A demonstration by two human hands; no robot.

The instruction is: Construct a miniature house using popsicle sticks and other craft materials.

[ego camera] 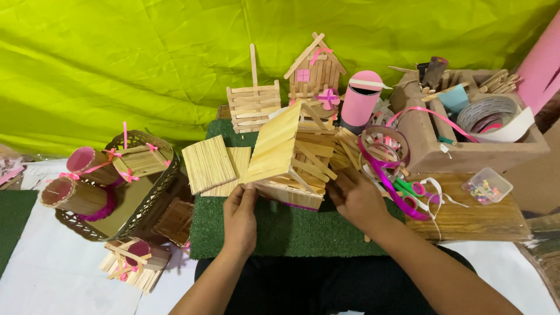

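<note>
1. Stick house (291, 157), half built from flat wooden sticks, stands on a green mat (280, 233) in the middle of the tabletop, its slanted roof panel tipped toward the left.
2. Left hand (240, 217) comes up from below, fingers (245, 191) closed on the lower left corner of the house, just under the roof edge.
3. Right hand (357, 198) rests against the lower right side of the house; its fingers (338, 182) curl onto the stick wall, though I cannot tell whether they pinch it or only press.
4. Open room is scarce: the front strip of the mat, between the hands and the person's lap, is the only free stretch.
5. Two flat stick panels (213, 163) lie on the mat's left edge, touching the house's left side.
6. Behind the house stand a stick fence box (254, 105), a small finished house (315, 70) with pink trim and a pink tube (360, 102), all near its rear.
7. On the right, loops of pink ribbon (385, 157) lie just beside the right hand, with a brown box (461, 151) of tape and sticks beyond it and a small clear box of pins (487, 186) on a wooden board (478, 219).
8. On the left, well apart from the hands, a woven tray (134, 210) holds stick-covered cups with pink bows, and another small stick piece (135, 262) sits at the near edge on white cloth.
9. Green cloth (146, 58) hangs across the whole back.
</note>
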